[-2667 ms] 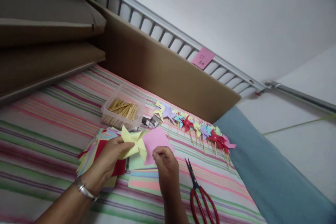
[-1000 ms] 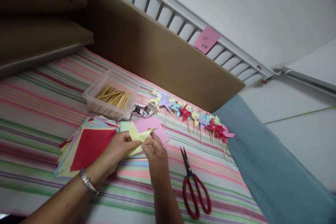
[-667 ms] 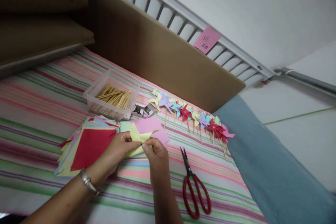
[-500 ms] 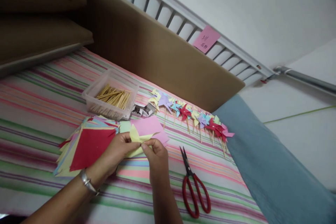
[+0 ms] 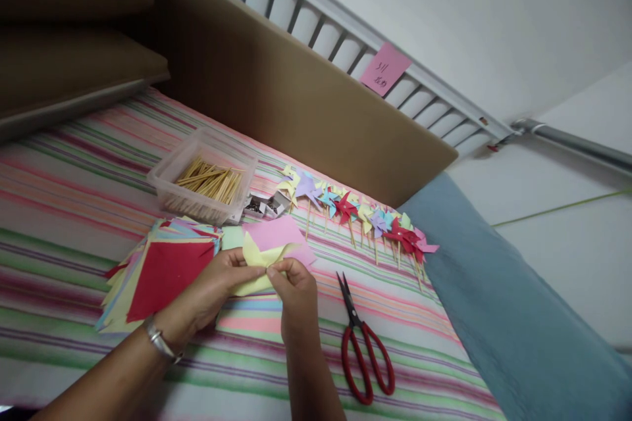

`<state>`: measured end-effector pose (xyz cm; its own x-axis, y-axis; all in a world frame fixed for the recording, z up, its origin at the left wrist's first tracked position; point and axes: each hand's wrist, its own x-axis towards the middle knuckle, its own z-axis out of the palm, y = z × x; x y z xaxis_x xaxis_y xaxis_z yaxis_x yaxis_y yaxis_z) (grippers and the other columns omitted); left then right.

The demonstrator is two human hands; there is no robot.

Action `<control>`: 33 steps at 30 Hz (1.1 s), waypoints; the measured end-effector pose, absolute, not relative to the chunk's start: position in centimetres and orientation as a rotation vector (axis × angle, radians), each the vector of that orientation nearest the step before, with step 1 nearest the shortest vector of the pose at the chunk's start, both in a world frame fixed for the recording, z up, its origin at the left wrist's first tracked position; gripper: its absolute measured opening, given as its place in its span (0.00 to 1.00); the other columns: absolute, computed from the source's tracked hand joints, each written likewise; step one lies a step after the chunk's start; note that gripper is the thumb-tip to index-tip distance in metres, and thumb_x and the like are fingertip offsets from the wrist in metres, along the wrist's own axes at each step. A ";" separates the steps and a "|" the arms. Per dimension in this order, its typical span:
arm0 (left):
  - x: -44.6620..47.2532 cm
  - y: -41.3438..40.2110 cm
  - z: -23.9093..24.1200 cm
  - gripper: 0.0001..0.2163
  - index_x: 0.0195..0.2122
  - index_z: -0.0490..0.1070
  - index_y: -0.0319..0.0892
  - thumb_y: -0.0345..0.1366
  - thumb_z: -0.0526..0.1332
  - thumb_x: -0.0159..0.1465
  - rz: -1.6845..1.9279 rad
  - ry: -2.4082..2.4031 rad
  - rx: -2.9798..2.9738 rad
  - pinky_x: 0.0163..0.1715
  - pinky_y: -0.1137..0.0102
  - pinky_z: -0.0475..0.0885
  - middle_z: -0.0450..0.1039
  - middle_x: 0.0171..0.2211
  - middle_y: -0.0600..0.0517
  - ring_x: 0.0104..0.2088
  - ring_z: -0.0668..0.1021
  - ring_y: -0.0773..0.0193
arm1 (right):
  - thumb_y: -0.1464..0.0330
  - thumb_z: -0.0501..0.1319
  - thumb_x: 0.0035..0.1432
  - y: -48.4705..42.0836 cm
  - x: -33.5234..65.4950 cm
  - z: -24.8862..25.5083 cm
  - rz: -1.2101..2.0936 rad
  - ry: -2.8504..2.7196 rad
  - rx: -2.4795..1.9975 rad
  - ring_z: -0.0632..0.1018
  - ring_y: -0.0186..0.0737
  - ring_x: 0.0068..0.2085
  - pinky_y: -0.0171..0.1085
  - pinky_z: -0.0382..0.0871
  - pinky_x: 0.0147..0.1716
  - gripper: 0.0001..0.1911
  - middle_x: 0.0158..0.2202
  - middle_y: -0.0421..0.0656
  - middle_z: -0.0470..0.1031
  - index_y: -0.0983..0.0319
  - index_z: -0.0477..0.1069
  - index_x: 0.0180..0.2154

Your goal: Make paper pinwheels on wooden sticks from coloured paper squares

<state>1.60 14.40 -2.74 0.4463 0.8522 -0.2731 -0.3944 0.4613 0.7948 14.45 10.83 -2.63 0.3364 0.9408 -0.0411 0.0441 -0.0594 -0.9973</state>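
Observation:
My left hand (image 5: 224, 279) pinches a pale yellow paper pinwheel (image 5: 259, 255) whose flaps curl in toward its middle. From the other side, my right hand (image 5: 296, 283) presses thumb and fingertips at that same centre, touching the left fingertips. Whether a pin sits between them is too small to tell. Beneath the hands lie a pink paper sheet (image 5: 281, 235) and other coloured sheets. A stack of paper squares with a red square (image 5: 170, 276) on top is beside my left wrist. Red-handled scissors (image 5: 365, 342) lie to the right of my right hand, blades pointing away.
A clear plastic box (image 5: 202, 174) of thin wooden sticks stands behind the paper stack, with small boxes of dark pins (image 5: 266, 205) beside it. Finished pinwheels (image 5: 345, 208) lie in a row along a cardboard panel (image 5: 296, 118). Cardboard boxes (image 5: 74, 66) are at the left.
The view has shifted slightly. Both hands stay at the yellow pinwheel's centre, with only a slight movement of the fingers and paper flaps.

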 end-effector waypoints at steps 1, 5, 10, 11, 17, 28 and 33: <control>1.6 14.4 -2.8 0.14 0.35 0.79 0.37 0.36 0.70 0.47 0.857 0.735 0.718 0.32 0.72 0.68 0.80 0.30 0.48 0.29 0.78 0.62 | 0.67 0.64 0.44 10.8 14.4 -2.5 0.961 -0.962 -1.424 0.62 0.31 0.22 0.31 0.57 0.23 0.06 0.19 0.34 0.64 0.62 0.68 0.22; 1.6 14.4 -2.6 0.14 0.36 0.79 0.38 0.35 0.70 0.47 0.840 0.695 0.702 0.33 0.72 0.69 0.80 0.31 0.48 0.31 0.78 0.61 | 0.67 0.64 0.43 10.8 14.3 -2.6 0.980 -0.937 -1.422 0.60 0.30 0.21 0.31 0.55 0.22 0.06 0.18 0.33 0.63 0.62 0.68 0.22; 1.5 14.3 -2.5 0.12 0.33 0.79 0.37 0.34 0.70 0.47 0.853 0.650 0.689 0.34 0.72 0.69 0.80 0.31 0.47 0.31 0.78 0.61 | 0.66 0.65 0.42 11.0 14.3 -3.3 0.967 -0.886 -1.422 0.61 0.30 0.21 0.31 0.54 0.22 0.07 0.18 0.34 0.65 0.62 0.68 0.21; 1.5 14.3 -2.6 0.12 0.33 0.79 0.37 0.35 0.71 0.47 0.860 0.645 0.689 0.33 0.72 0.69 0.80 0.31 0.47 0.30 0.78 0.62 | 0.66 0.65 0.42 11.0 14.3 -3.4 0.970 -0.884 -1.424 0.61 0.30 0.20 0.31 0.53 0.21 0.08 0.17 0.34 0.64 0.62 0.68 0.21; 1.6 14.2 -2.5 0.15 0.35 0.80 0.38 0.37 0.72 0.45 0.869 0.636 0.676 0.32 0.73 0.69 0.80 0.29 0.48 0.28 0.78 0.63 | 0.65 0.65 0.43 10.9 14.5 -3.4 0.992 -0.924 -1.418 0.60 0.31 0.20 0.32 0.53 0.21 0.08 0.17 0.33 0.62 0.61 0.68 0.21; 1.5 14.2 -2.5 0.14 0.35 0.80 0.37 0.35 0.71 0.46 0.862 0.650 0.668 0.29 0.74 0.68 0.80 0.27 0.48 0.27 0.77 0.64 | 0.67 0.65 0.45 10.8 14.6 -3.5 1.005 -0.937 -1.409 0.66 0.34 0.24 0.32 0.58 0.25 0.07 0.20 0.35 0.67 0.62 0.69 0.23; 1.6 14.2 -2.5 0.14 0.34 0.80 0.37 0.34 0.71 0.46 0.862 0.675 0.650 0.28 0.74 0.67 0.79 0.26 0.49 0.26 0.77 0.64 | 0.66 0.65 0.45 10.8 14.5 -3.9 0.989 -0.935 -1.428 0.66 0.34 0.23 0.32 0.59 0.24 0.07 0.21 0.37 0.69 0.62 0.69 0.23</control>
